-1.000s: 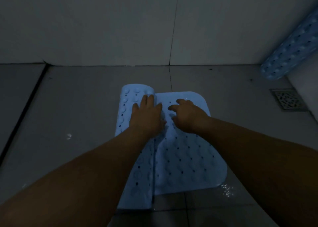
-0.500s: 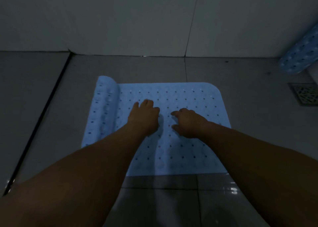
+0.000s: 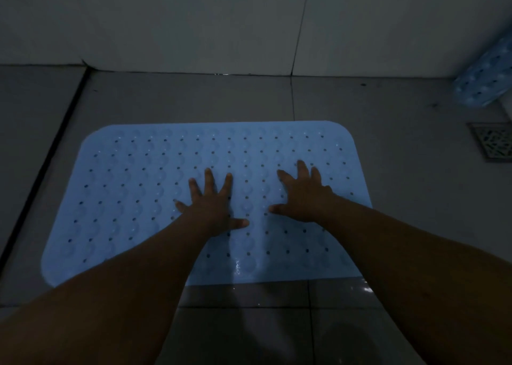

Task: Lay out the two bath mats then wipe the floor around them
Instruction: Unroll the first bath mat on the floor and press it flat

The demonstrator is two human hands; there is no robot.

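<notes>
Light is dim; colours are read with caution.

A pale blue bath mat [image 3: 144, 198] lies flat and fully unrolled on the grey tiled floor [image 3: 194, 99], its long side running left to right. Its corners are rounded, and rows of small dark holes and raised bumps cover the top. The far edge sits near the wall [image 3: 194, 18] but apart from it, with a strip of bare tile between.

The left hand [image 3: 212, 208] rests palm down near the middle of the mat, fingers straight and spread, thumb pointing right. The right hand [image 3: 302, 195] rests palm down just to the right of it, fingers also spread, thumb pointing left. The two hands are apart, with a band of mat showing between the thumbs. Neither hand grips or pinches anything. Both forearms reach in from the near edge of the view.

A second mat [image 3: 487, 79], the same pale blue with dark holes, is rolled up at the far right, tilted against the right side of the room. Its lower end is on or close to the floor; contact cannot be confirmed.

A square metal drain grate [image 3: 493, 141] is set in the floor to the right of the flat mat, near the roll. A dark groove [image 3: 50, 154] runs along the floor left of the mat. Wet glints show on the tile at the mat's near right corner.
</notes>
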